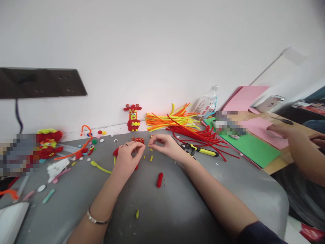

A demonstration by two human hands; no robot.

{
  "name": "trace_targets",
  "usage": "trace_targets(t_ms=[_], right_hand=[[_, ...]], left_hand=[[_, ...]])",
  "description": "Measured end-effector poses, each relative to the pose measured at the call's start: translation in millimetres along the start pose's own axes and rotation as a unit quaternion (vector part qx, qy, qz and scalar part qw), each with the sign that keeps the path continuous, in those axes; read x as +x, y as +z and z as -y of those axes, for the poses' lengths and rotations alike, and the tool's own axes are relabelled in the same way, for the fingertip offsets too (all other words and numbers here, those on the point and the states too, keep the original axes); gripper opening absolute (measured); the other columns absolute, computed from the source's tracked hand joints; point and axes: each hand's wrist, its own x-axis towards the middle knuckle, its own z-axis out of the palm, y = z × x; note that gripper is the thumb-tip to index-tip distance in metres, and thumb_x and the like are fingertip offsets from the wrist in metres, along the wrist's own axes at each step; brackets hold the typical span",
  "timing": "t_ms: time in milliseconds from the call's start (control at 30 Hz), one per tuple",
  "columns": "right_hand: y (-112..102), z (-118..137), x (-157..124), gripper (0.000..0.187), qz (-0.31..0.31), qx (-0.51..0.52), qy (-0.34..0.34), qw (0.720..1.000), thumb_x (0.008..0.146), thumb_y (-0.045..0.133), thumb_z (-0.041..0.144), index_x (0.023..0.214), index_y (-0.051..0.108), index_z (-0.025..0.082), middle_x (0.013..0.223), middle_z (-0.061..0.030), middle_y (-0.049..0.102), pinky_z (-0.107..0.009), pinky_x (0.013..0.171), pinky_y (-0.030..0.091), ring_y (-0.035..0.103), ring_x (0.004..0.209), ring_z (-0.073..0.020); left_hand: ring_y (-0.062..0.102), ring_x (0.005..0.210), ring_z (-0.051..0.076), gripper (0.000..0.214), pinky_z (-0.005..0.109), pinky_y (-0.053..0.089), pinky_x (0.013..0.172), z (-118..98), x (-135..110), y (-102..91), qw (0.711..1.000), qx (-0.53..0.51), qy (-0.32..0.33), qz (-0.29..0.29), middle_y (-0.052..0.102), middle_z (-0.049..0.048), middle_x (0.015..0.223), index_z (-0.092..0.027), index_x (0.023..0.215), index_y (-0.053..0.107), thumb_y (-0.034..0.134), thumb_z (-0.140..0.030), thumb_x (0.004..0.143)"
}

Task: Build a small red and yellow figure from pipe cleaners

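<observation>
My left hand [129, 154] is closed in a pinch; whatever its fingertips hold is too small to make out. Facing it, my right hand [165, 145] pinches a tiny yellow piece [148, 145] at its fingertips. Behind my left hand lies a red fuzzy figure [137, 139], mostly hidden. Short yellow pipe cleaner bits [151, 158] lie on the table just below the fingertips. A yellow-green pipe cleaner [101, 167] reaches out left of my left hand. Nearer me are a rolled red fuzzy piece [159, 180] and a small yellow-green piece [137, 214].
A finished-looking red and yellow figure [133, 118] stands against the wall. Orange-yellow [172, 121] and red pipe cleaners [198, 137] lie behind pliers [203, 150]. A bottle [208, 101] stands behind. Another person's hand [281, 130] rests over pink paper at right. Pompoms [94, 141] scatter left.
</observation>
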Motion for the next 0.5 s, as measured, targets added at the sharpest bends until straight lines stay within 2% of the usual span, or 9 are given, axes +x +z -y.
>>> trace_targets(t_ms=[367, 500], right_hand=[[3.4, 3.5, -1.6, 0.012, 0.035, -0.003, -0.045, 0.998, 0.088, 0.061, 0.029, 0.086, 0.063, 0.017, 0.085, -0.0027, 0.064, -0.030, 0.080, 0.046, 0.059, 0.082, -0.0161], [1.0, 6.3, -1.1, 0.022, 0.037, 0.008, -0.047, 0.998, 0.085, 0.066, 0.035, 0.098, 0.061, 0.018, 0.091, -0.0037, 0.066, -0.031, 0.082, 0.047, 0.061, 0.085, -0.0170]], left_hand=[[0.062, 0.075, 0.018, 0.008, 0.029, 0.044, 0.072, -0.7, 0.8, 0.7, 0.999, -0.034, 0.024, 0.011, 0.067, 0.0015, 0.078, -0.021, 0.082, 0.066, 0.059, -0.025, 0.085], [0.061, 0.073, 0.016, 0.009, 0.027, 0.046, 0.071, -2.1, 0.5, 0.6, 0.997, -0.069, 0.024, 0.014, 0.066, 0.0014, 0.079, -0.021, 0.080, 0.064, 0.056, -0.023, 0.085]])
